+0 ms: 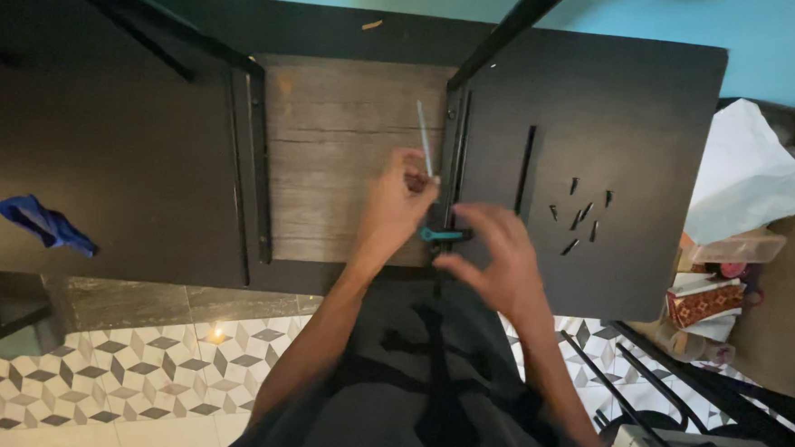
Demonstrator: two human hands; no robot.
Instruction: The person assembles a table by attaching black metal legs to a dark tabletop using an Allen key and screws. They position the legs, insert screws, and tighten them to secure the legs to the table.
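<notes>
Right hand (495,256) on teal-handled tool (439,235) — left hand (399,201) pinching thin rod (425,139), grainy wood panel (330,120)

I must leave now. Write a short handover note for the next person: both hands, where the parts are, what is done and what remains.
Left hand: holds a thin pale rod-like tool upright over the wood-grain panel.
Right hand: fingers on a small teal-handled tool at the black metal rail.
Loose black screws lie on the dark board, right of the hands; blue cloth far left.
Done: frame rails lie on the panels. Left: loose screws not yet used.
</notes>
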